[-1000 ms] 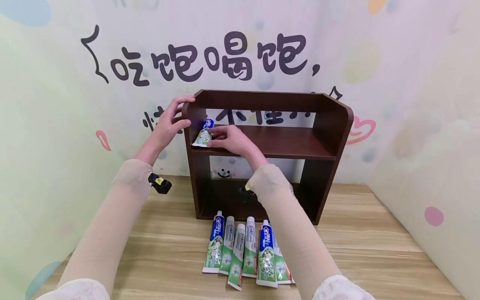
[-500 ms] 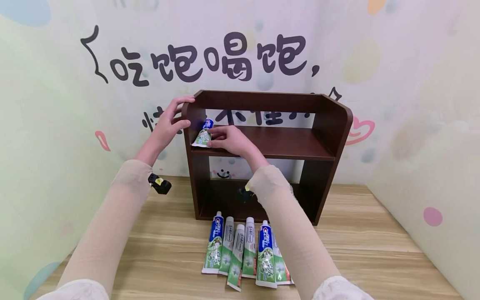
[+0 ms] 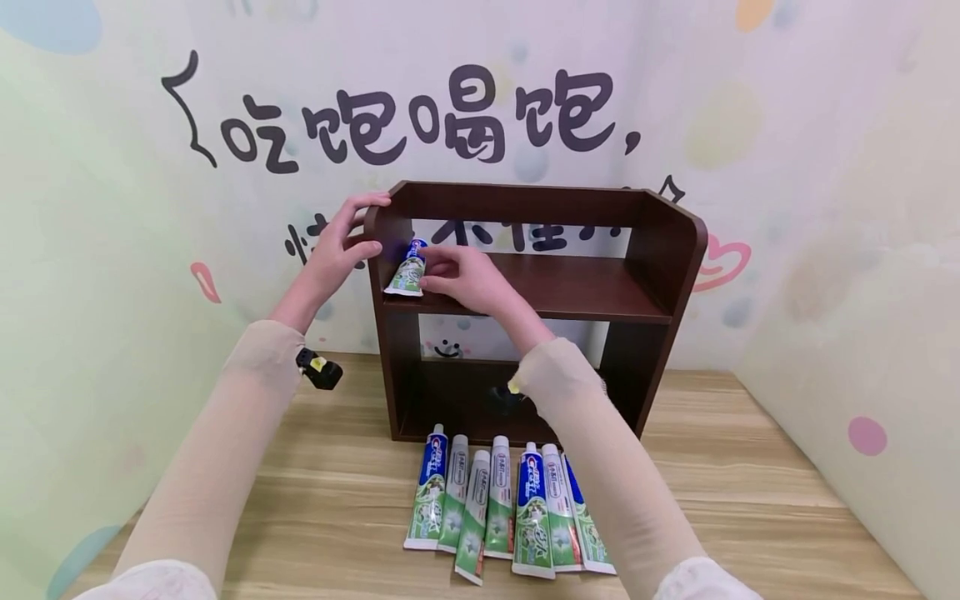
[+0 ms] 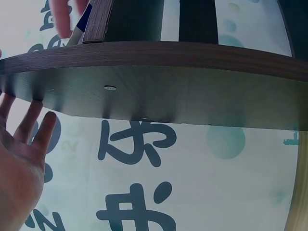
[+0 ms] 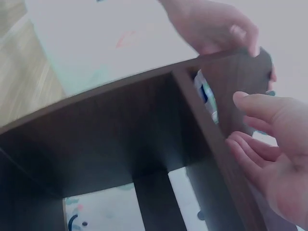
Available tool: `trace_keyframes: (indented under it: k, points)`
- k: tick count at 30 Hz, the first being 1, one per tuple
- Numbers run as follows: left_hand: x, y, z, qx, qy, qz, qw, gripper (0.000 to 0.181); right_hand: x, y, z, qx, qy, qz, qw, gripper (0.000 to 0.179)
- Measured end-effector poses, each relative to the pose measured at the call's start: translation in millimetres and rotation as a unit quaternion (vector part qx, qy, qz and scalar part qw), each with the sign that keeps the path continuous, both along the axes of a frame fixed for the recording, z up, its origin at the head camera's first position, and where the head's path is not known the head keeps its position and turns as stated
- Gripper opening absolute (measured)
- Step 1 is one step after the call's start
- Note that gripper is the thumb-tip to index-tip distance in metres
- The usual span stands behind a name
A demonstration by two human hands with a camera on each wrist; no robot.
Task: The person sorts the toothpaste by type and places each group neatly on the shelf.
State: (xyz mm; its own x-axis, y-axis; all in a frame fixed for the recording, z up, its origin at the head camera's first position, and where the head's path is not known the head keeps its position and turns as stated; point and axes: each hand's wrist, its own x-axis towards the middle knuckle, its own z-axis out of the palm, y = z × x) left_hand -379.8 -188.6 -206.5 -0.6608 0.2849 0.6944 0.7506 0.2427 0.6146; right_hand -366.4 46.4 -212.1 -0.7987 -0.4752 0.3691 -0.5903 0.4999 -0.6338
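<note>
A dark brown two-tier shelf (image 3: pixel 577 283) stands against the back wall. My left hand (image 3: pixel 330 258) holds its upper left side panel; the left wrist view shows fingers (image 4: pixel 44 132) against the panel's outer face. On the upper tier, in the left corner, a blue, green and white toothpaste tube (image 3: pixel 406 278) leans with its flat end toward the front. My right hand (image 3: pixel 480 279) is just right of this tube, fingers loosely bent. In the right wrist view a gap shows between the right hand (image 5: pixel 284 149) and the tube.
Several toothpaste tubes lie side by side on the wooden table (image 3: pixel 750 500) in front of the shelf, among them a blue-and-green tube (image 3: pixel 427 492) and a grey-and-green tube (image 3: pixel 474 517). My right forearm (image 3: pixel 615 475) partly covers the rightmost tube (image 3: pixel 588 521).
My right hand has let go of the tube on the upper tier and shifted slightly right, its forearm uncovering more of the tubes at the right. The left hand stays in place.
</note>
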Motion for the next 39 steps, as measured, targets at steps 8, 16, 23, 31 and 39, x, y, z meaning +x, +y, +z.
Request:
trace_keyframes:
  k: [8, 16, 23, 31, 39]
  points:
    - [4.0, 1.5, 1.9, -0.002, 0.004, -0.003, 1.0, 0.05, 29.9, 25, -8.4, -0.063, 0.059, 0.006, 0.9962, 0.048]
    - [7.6, 3.1, 4.3, -0.009, -0.013, 0.008, 0.9998, 0.055, 58.6, 47, -22.5, -0.081, 0.121, 0.011, 0.9893, 0.045]
    - [1.2, -0.7, 3.4, -0.02, -0.018, 0.011, 0.9996, 0.059, 75.8, 69, -34.4, -0.092, 0.156, 0.01, 0.9835, 0.042]
    - [0.4, -1.6, 3.4, -0.024, -0.025, 0.018, 0.9992, 0.061, 89.9, 95, -46.5, -0.091, 0.174, -0.007, 0.9805, 0.042]
    - [0.5, -0.7, 3.9, -0.018, -0.022, 0.016, 0.9995, 0.06, 101.7, 113, -64.6, -0.086, 0.173, -0.031, 0.9808, 0.043]
